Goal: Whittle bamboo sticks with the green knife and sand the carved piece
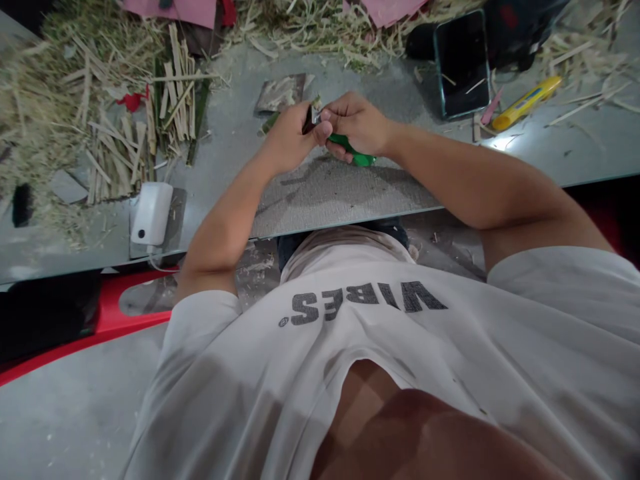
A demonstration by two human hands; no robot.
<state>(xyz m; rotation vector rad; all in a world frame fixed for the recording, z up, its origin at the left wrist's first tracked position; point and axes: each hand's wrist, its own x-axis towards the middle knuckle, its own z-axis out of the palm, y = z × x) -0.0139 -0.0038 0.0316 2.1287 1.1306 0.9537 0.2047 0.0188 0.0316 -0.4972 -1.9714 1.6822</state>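
Both hands meet above the grey table, close to its front edge. My right hand is closed round a green-handled tool, whose handle sticks out below the fingers. My left hand is pinched on a small dark piece, right beside the tool's metal end. The fingers hide most of that piece and much of the tool. Just behind the left hand lies a flat brownish packet, with a short green stalk partly under that hand.
Cut sticks and loose shavings cover the left side. A white power bank with a cable sits at the front left. A phone and a yellow cutter lie at the right; pink paper is at the back.
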